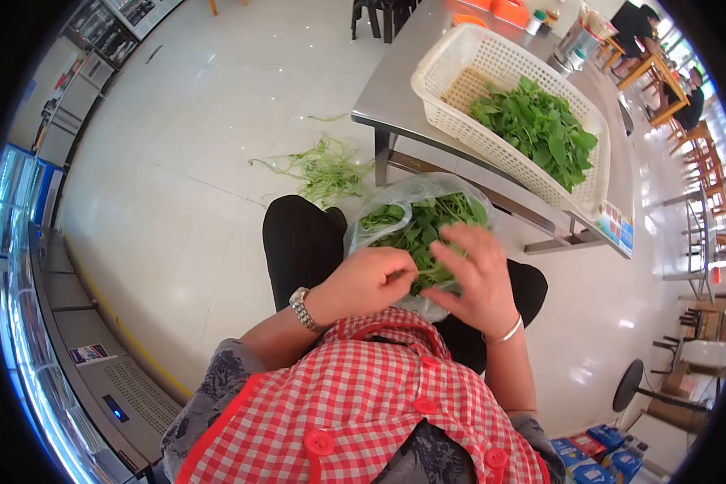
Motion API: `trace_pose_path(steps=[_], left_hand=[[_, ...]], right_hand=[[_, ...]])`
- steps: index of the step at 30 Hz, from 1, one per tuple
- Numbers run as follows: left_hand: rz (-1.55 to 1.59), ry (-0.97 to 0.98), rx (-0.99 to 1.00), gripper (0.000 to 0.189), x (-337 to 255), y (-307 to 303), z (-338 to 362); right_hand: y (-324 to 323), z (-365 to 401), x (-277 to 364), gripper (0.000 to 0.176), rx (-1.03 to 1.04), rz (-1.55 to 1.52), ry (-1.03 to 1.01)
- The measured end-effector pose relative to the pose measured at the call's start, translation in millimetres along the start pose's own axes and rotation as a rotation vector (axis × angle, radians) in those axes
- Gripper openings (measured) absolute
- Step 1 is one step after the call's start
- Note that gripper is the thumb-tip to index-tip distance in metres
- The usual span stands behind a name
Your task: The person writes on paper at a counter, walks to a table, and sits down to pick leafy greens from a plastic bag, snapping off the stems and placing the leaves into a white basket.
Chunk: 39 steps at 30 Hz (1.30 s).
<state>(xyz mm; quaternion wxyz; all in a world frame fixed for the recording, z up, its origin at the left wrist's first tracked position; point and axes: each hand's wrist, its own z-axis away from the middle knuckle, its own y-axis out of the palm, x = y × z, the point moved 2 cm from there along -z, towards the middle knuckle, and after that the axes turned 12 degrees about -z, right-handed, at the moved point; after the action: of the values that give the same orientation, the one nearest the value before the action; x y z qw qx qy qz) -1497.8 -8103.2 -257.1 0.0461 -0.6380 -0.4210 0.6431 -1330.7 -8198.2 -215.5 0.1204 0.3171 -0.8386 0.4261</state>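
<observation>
A clear plastic bag [363, 226] of leafy greens [419, 234] sits between my knees. Over its near side, my left hand [363, 284] is closed, its thumb and fingers pinched on a leafy green stem [424, 279] that is partly hidden. Just to the right, my right hand [480, 274] is open above the greens, fingers spread and slightly blurred. The two hands are close together but apart. More picked leaves [540, 129] lie heaped in a white plastic basket [452, 60].
The basket stands on a metal table [387, 89] whose corner is near the bag. Discarded stems [323, 171] lie piled on the tiled floor [202, 161]. A glass-fronted cooler [64, 355] runs along the left. Orange containers [510, 11] and people [633, 32] at tables appear farther back.
</observation>
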Motion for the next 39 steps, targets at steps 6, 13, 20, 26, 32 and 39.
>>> trace_pose_path(steps=[6, 13, 20, 26, 32, 39], left_hand=[[-0.017, -0.073, 0.116, 0.01, -9, -12, 4], [0.372, -0.199, 0.023, 0.008, -1, -7, 7], [0.256, 0.104, -0.114, 0.014, -7, -2, 7], [0.312, 0.081, -0.144, 0.007, 0, 7, 0], [0.845, -0.111, -0.119, 0.011, 3, 13, -7], [1.041, -0.344, -0.273, 0.012, 29, -3, -15]], right_hand=[[21, 22, -6, 0.032, 0.267, -0.098, 0.035], [15, 16, 2, 0.026, 0.287, -0.182, 0.145], [15, 10, -2, 0.016, 0.192, -0.289, 0.211], [10, 10, 0, 0.011, 0.174, -0.234, 0.193], [2, 15, -22, 0.002, 0.07, -0.546, 0.408], [-101, -54, -91, 0.016, -0.482, 0.365, 0.341]])
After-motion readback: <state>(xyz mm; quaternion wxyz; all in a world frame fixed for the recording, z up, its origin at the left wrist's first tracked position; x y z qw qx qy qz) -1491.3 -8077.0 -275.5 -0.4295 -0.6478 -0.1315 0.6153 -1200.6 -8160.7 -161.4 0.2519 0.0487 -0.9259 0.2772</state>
